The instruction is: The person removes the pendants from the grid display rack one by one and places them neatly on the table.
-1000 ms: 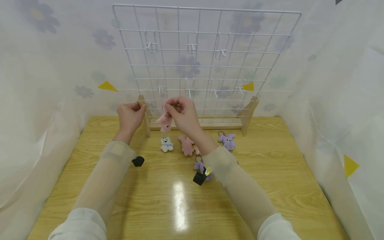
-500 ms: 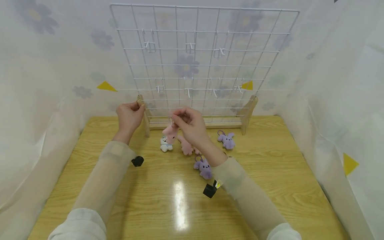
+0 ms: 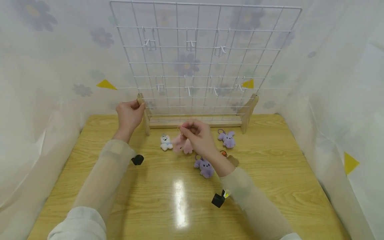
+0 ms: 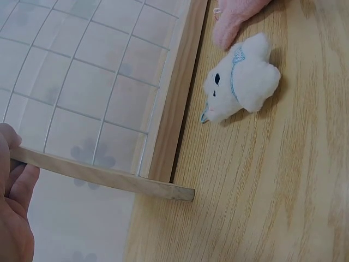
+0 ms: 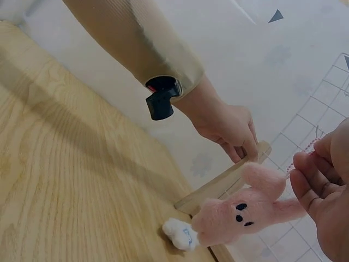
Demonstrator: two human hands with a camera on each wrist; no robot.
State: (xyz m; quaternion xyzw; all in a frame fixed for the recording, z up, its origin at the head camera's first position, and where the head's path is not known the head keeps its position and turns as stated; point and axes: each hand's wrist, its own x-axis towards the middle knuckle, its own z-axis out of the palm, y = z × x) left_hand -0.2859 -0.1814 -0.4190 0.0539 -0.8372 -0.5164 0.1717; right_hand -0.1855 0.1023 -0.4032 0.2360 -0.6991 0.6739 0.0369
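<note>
My left hand point(image 3: 129, 116) grips the top of the wooden side support point(image 4: 109, 177) of a white wire grid rack point(image 3: 192, 62), thumb on one side and fingers on the other. With thumb and fingertips, my right hand point(image 3: 199, 137) pinches the pink beaded chain point(image 5: 297, 161) of a pink plush keychain point(image 5: 240, 215). That plush dangles low over the table in front of the rack, and in the head view it overlaps another pink plush point(image 3: 188, 148) behind it. A white plush with a blue ribbon point(image 4: 248, 76) lies just left of them.
Two purple plush keychains point(image 3: 205, 167) lie on the wooden table point(image 3: 144, 206), one near the rack's right side. A brown item point(image 3: 233, 161) with a ring lies beside my right wrist. Several white hooks point(image 3: 189, 90) jut from the grid in two rows.
My right hand has come down and to the right, away from the grid, carrying the pink plush keychain toward the tabletop. My left hand stays on the support.
</note>
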